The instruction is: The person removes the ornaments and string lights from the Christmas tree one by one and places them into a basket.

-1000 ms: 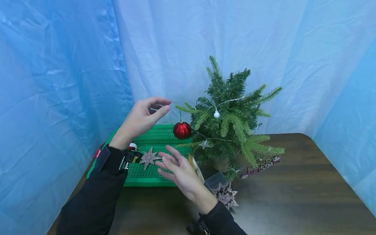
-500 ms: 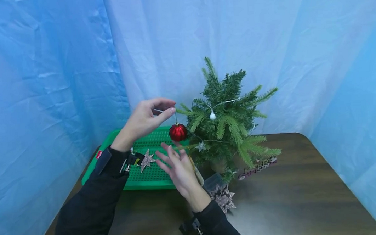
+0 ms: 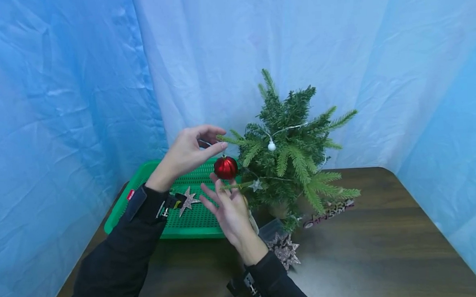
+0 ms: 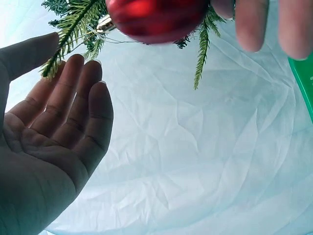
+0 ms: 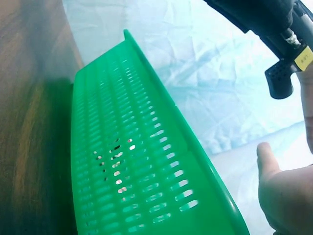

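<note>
A red, glossy, ribbed ball ornament (image 3: 225,167) is hanging just off the left side of the small green artificial tree (image 3: 290,114), under the tip of a light-green needled branch (image 3: 239,141). The left hand (image 3: 186,152) is reaching in from the tree's left, its thumb and curved fingers standing apart around that tip; whether they are touching it, I cannot tell. The right hand (image 3: 232,214) is spreading its fingers palm up below the ball, low on the tree's left; contact with the ball is unclear.

A green perforated plastic basket (image 3: 192,234) is sitting left of the tree, with a glittery pinkish star (image 3: 189,201) lying inside. Glittery pinkish star-shaped ornaments (image 3: 284,251) are lying on the dark wooden counter (image 3: 388,235) in front of the tree. A white round bulb (image 3: 271,145) and a pale star-shaped light (image 3: 256,184) are hanging on the tree.
</note>
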The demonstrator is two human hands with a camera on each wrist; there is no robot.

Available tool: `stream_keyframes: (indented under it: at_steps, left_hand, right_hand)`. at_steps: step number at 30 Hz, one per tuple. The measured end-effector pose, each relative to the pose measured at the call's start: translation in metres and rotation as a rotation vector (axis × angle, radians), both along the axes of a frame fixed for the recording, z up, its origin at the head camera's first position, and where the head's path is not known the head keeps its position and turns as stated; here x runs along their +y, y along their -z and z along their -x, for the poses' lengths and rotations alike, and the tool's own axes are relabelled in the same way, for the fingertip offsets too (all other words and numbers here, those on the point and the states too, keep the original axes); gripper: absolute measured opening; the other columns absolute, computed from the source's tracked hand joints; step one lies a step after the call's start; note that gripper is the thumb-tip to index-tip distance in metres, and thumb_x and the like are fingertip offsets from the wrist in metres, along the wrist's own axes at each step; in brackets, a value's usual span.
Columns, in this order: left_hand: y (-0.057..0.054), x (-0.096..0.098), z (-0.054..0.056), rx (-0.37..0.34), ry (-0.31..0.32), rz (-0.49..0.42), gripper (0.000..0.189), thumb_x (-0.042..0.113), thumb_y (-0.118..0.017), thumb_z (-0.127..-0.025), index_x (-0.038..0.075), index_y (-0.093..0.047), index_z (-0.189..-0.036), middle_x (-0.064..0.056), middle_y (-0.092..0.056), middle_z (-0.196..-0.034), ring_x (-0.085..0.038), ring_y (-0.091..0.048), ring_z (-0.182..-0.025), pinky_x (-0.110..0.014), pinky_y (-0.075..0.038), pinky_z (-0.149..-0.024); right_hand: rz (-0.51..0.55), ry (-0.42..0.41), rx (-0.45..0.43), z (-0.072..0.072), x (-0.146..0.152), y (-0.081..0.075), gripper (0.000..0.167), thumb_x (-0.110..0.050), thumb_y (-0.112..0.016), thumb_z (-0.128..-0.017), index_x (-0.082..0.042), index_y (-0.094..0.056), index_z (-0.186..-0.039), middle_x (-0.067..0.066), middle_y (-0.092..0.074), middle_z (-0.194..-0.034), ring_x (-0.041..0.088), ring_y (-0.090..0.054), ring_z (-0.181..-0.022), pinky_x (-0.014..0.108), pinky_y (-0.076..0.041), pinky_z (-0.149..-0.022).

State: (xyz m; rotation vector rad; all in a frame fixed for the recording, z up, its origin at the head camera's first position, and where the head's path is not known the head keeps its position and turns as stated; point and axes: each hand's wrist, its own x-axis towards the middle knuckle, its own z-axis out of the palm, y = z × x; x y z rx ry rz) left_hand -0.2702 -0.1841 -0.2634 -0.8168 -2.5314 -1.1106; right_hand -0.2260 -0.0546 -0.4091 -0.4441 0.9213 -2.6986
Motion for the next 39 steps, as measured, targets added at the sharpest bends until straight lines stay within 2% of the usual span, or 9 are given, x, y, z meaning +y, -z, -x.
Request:
stream_keyframes:
  at_steps: [5,11,17,21,25,30,33,35,39]
  left_hand:
    - [0.0005,0.0018,-0.0006,-0.001,0.01,-0.025,0.032,0.03,-0.066,-0.101,0.011,-0.069,-0.126,-0.003,-0.072,-0.103,-0.016,-0.067,-0.092,-0.039,-0.053,-0.082]
    - [0.0028,0.002,-0.0022,-0.029,0.008,-0.073,0.031,0.031,-0.059,-0.105,0.008,-0.071,-0.123,-0.006,-0.073,-0.11,-0.017,-0.068,-0.098,-0.039,-0.054,-0.085]
    - [0.005,0.0013,-0.0041,-0.036,0.025,-0.079,0.029,0.029,-0.063,-0.103,0.01,-0.072,-0.123,-0.003,-0.073,-0.107,-0.015,-0.068,-0.092,-0.039,-0.053,-0.082]
    - [0.0057,0.001,-0.0057,-0.048,0.027,-0.064,0.033,0.033,-0.07,-0.099,0.013,-0.07,-0.125,-0.001,-0.073,-0.104,-0.016,-0.069,-0.092,-0.038,-0.054,-0.082]
    - [0.0051,0.0013,-0.007,-0.012,0.005,-0.031,0.04,0.037,-0.076,-0.093,0.015,-0.07,-0.126,0.001,-0.073,-0.102,-0.013,-0.068,-0.092,-0.036,-0.054,-0.082]
    - [0.0077,0.0012,-0.0062,0.077,-0.013,0.02,0.039,0.035,-0.076,-0.094,0.014,-0.069,-0.127,0.0,-0.073,-0.102,-0.013,-0.067,-0.093,-0.036,-0.053,-0.085]
    - [0.009,0.0013,-0.006,0.118,-0.016,0.028,0.035,0.028,-0.076,-0.094,0.012,-0.07,-0.125,-0.001,-0.074,-0.101,-0.014,-0.068,-0.092,-0.037,-0.054,-0.083]
    - [0.009,0.002,-0.0056,0.133,-0.018,0.027,0.032,0.023,-0.076,-0.094,0.01,-0.071,-0.123,-0.002,-0.075,-0.099,-0.015,-0.069,-0.09,-0.038,-0.055,-0.081]
    - [0.0079,0.003,-0.0057,0.14,-0.026,0.022,0.027,0.016,-0.076,-0.094,0.009,-0.073,-0.12,-0.002,-0.075,-0.096,-0.015,-0.069,-0.085,-0.037,-0.055,-0.078]
  right_hand:
    - [0.03,-0.004,0.005,0.0007,0.0005,-0.0008,0.053,-0.029,-0.055,-0.106,-0.016,-0.037,-0.154,0.008,-0.044,-0.155,0.036,-0.048,-0.137,0.048,-0.045,-0.106]
    - [0.056,-0.01,0.008,0.0004,-0.0001,-0.0004,0.054,-0.03,-0.057,-0.105,-0.015,-0.04,-0.153,0.008,-0.046,-0.154,0.037,-0.048,-0.137,0.048,-0.046,-0.106]
    - [0.056,-0.001,0.011,-0.001,-0.0007,0.0003,0.043,-0.031,-0.053,-0.106,-0.008,-0.054,-0.143,0.011,-0.047,-0.153,0.038,-0.049,-0.136,0.049,-0.045,-0.106]
    - [0.054,0.007,0.007,-0.0014,-0.0011,-0.0003,0.048,-0.033,-0.054,-0.106,-0.003,-0.054,-0.142,0.011,-0.048,-0.152,0.037,-0.052,-0.134,0.048,-0.046,-0.105]
    - [0.05,0.009,0.019,-0.0004,-0.0021,-0.0014,0.047,-0.036,-0.054,-0.105,-0.006,-0.056,-0.142,0.013,-0.047,-0.152,0.037,-0.051,-0.134,0.049,-0.046,-0.105]
    - [0.051,0.006,0.008,0.0004,-0.0026,-0.0021,0.031,-0.038,-0.056,-0.103,-0.011,-0.067,-0.113,0.014,-0.048,-0.15,0.038,-0.052,-0.134,0.049,-0.046,-0.105]
    - [0.049,0.005,-0.005,-0.0003,-0.0028,-0.0017,0.032,-0.04,-0.057,-0.103,-0.01,-0.067,-0.109,0.013,-0.048,-0.15,0.037,-0.053,-0.133,0.049,-0.047,-0.104]
    - [0.049,0.007,-0.005,-0.0003,-0.0029,-0.0012,0.036,-0.041,-0.056,-0.103,-0.011,-0.064,-0.121,0.013,-0.048,-0.15,0.037,-0.053,-0.133,0.049,-0.047,-0.105]
    - [0.055,0.015,-0.012,-0.0003,-0.0032,-0.0001,0.045,-0.042,-0.058,-0.102,-0.011,-0.055,-0.134,0.013,-0.049,-0.149,0.037,-0.053,-0.133,0.05,-0.047,-0.104]
